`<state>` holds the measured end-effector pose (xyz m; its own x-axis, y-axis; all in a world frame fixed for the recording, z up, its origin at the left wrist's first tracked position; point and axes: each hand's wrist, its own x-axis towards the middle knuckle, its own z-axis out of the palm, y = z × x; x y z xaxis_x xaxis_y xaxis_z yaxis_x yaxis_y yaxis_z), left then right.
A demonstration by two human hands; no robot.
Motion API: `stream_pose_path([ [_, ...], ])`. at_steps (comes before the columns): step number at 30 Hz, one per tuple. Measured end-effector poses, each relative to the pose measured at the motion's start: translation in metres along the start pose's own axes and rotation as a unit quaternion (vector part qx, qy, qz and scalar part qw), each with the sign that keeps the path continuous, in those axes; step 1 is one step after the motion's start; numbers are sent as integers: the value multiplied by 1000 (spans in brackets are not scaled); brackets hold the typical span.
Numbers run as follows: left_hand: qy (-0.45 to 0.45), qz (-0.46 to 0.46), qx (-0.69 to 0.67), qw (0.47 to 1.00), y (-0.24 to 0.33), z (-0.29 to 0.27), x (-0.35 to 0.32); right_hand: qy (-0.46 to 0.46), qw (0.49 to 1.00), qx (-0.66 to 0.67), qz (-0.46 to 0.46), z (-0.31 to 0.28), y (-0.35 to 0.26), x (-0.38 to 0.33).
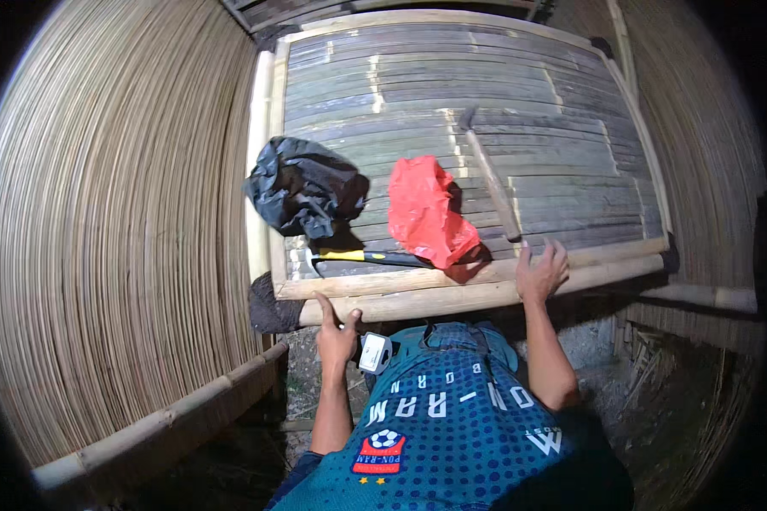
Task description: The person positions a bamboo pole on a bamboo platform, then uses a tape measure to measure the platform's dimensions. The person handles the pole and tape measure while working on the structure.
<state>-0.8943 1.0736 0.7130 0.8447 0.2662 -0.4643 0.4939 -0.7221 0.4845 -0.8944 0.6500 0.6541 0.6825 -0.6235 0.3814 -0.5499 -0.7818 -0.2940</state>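
My left hand [336, 339] is at the near bamboo rail [418, 300], its index finger and thumb stretched apart and nothing in its grip. Over the same rail, further right, rests my right hand [544, 272], fingers spread and empty. Its fingertips lie close to the butt of a wooden-handled hammer [493, 180], whose dark head points away from me; whether they touch cannot be made out. A crumpled red plastic bag [426, 209] lies left of that handle. Partly under the bag is a tool with a yellow and black handle and curved metal head [345, 255]. Behind it sits a bunched black plastic bag [302, 187].
The bamboo-slat platform [520, 94] has pole edges and dark wrapped corners [274, 307]. Walls of thin upright stalks [128, 213] stand on both sides. By my waist, next to the left hand, is a small white rectangular item [373, 352].
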Motion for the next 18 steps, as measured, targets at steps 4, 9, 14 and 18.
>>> stream_pose_path([
  [4,-18,-3,-88,996,-20,12,8,2,1000,-19,-3,-2,1,5],
  [9,-15,9,-111,994,-9,5,0,1,1000,5,6,-11,-9,9],
  [14,35,122,-44,991,-38,18,17,9,1000,5,14,-17,-10,10],
  [18,-5,83,8,997,-22,4,9,-4,1000,9,13,-23,-13,7],
])
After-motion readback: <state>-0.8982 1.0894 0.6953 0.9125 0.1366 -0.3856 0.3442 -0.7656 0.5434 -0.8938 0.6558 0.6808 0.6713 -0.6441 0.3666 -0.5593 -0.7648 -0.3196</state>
